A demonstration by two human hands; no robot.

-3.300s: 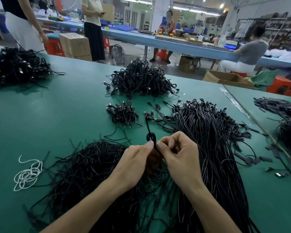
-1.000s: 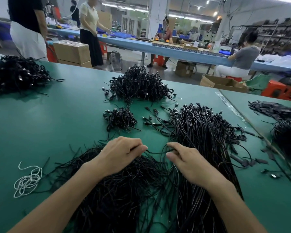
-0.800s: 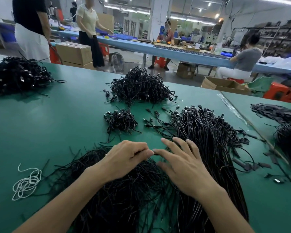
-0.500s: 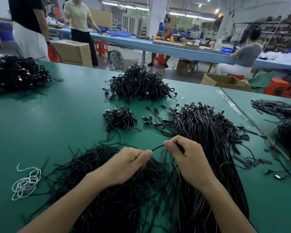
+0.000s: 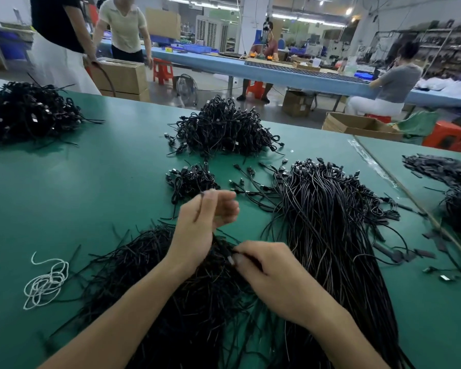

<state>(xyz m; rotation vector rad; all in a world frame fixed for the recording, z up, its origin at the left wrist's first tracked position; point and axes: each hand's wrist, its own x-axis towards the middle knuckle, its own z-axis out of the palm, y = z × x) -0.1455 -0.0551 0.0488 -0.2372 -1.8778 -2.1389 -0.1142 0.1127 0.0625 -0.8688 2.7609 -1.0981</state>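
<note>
My left hand (image 5: 202, 222) is raised over the green table (image 5: 91, 187), pinching a thin black tie strip (image 5: 200, 206) that runs up past its fingertips. My right hand (image 5: 266, 272) is lower, its fingertips pinching strands on the loose pile of black tie strips (image 5: 171, 288) near me. To the right lies a long bundle of black cables with plugs (image 5: 328, 217). A small heap of tied cables (image 5: 192, 179) sits just beyond my left hand, and a bigger heap (image 5: 224, 129) lies farther back.
A white string tangle (image 5: 47, 280) lies at the near left. Another black cable heap (image 5: 24, 113) is at the far left, more cable piles (image 5: 453, 182) on the right table. People stand and sit beyond the table, among cardboard boxes (image 5: 120, 75) and red stools.
My left hand has lifted up and away from the pile with a strip. My right hand has dropped toward me onto the strip pile.
</note>
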